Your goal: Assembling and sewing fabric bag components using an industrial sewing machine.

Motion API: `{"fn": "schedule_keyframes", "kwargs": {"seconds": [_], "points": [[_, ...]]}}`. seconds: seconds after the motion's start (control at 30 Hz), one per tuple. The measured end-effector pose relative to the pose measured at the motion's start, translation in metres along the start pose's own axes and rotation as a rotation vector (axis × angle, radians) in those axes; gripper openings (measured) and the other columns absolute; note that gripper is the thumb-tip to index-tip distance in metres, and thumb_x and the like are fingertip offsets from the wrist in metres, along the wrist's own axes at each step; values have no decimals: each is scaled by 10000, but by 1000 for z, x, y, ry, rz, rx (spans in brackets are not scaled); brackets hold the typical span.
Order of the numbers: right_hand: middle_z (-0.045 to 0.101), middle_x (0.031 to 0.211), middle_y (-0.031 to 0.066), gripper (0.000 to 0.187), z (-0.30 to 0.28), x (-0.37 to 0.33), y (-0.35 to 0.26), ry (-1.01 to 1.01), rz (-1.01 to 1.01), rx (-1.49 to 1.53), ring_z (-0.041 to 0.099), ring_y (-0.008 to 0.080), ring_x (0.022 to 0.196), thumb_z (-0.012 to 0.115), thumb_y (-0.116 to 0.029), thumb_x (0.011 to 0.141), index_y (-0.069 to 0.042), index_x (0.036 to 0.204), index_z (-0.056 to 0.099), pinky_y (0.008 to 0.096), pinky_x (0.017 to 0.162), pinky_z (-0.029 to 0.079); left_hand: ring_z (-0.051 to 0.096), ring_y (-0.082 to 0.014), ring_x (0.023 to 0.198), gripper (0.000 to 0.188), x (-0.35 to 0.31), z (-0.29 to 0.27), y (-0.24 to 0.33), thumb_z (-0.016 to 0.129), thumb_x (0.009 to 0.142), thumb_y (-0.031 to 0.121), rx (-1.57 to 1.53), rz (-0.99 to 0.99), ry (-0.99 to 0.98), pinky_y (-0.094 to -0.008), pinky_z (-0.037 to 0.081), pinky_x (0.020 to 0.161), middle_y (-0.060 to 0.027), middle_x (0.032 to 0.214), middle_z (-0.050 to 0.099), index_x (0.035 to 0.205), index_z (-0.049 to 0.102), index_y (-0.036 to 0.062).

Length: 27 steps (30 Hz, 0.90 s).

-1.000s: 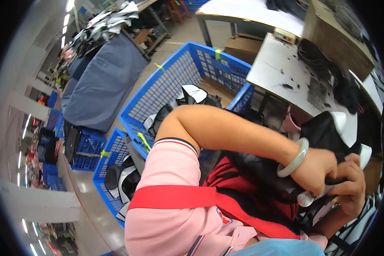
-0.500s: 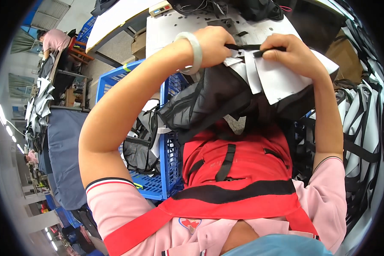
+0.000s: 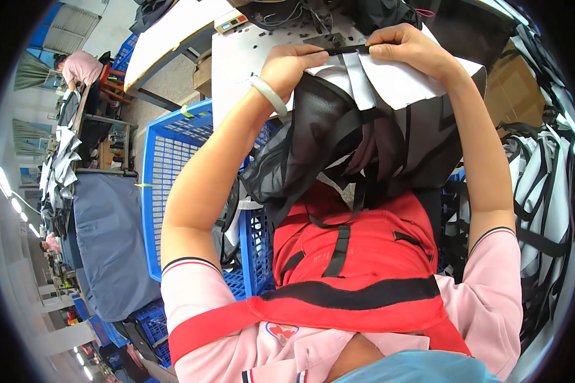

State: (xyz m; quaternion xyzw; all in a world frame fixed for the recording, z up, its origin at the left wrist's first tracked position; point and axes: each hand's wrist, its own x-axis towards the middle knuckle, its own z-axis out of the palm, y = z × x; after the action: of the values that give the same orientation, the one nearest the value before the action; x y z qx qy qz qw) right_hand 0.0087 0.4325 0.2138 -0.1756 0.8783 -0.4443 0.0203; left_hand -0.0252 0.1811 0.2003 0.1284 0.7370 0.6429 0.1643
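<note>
A black fabric piece (image 3: 428,137) with mesh (image 3: 313,127) and white panels (image 3: 396,80) hangs from the white worktable's near edge toward my lap. Along its top runs a black strip (image 3: 348,50), stretched between my hands. My left hand (image 3: 287,67), below a pale bangle, pinches the strip's left end between thumb and fingers. Farther right, my right hand (image 3: 406,51) grips the same strip, thumb on top. A narrow grey-white band (image 3: 359,82) hangs down from the strip between the hands.
Blue plastic baskets (image 3: 148,191) with dark mesh pieces stand at my left. The worktable (image 3: 236,64) carries dark scraps, a small switch box (image 3: 230,22) and black material. White and black pieces (image 3: 543,172) hang at the right beside a cardboard box (image 3: 514,89). Another person (image 3: 82,67) bends over a table far left.
Both hands have moved away from me and a little left, drawing the piece with them. The strip now lies straighter between them, and the white panels have swung round.
</note>
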Motion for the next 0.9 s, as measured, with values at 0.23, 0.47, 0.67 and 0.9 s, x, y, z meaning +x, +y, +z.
{"fn": "schedule_keyframes", "kwargs": {"seconds": [0.23, 0.47, 0.67, 0.9], "points": [[612, 777, -5, 381, 0, 29, 12, -29, 95, 113, 536, 39, 649, 674, -382, 843, -28, 985, 660, 193, 611, 425, 597, -149, 785, 275, 25, -6, -11, 692, 813, 95, -145, -28, 38, -265, 482, 703, -109, 898, 665, 1019, 660, -85], [633, 812, -6, 398, -1, 40, 24, -10, 123, 92, 573, 28, 666, 672, -400, 843, -54, 1039, 662, 185, 613, 449, 642, -176, 799, 259, 36, -11, -13, 634, 849, 54, -75, -1, 48, -257, 536, 706, -136, 969, 657, 1060, 626, -96], [652, 808, -1, 256, -12, 52, 9, -99, 120, 131, 563, 56, 690, 635, -283, 899, -59, 1012, 684, 229, 619, 465, 648, -185, 827, 250, 49, -19, -14, 615, 858, 44, -60, 51, 34, -256, 537, 746, -139, 972, 667, 1076, 634, -76], [656, 847, 1, 249, -21, 43, 4, -31, 194, 195, 563, 63, 746, 647, -242, 891, -20, 995, 688, 228, 671, 456, 639, -181, 801, 252, 44, -26, -8, 656, 823, 68, -54, 97, 79, -271, 522, 735, -143, 948, 678, 1036, 661, -68]]}}
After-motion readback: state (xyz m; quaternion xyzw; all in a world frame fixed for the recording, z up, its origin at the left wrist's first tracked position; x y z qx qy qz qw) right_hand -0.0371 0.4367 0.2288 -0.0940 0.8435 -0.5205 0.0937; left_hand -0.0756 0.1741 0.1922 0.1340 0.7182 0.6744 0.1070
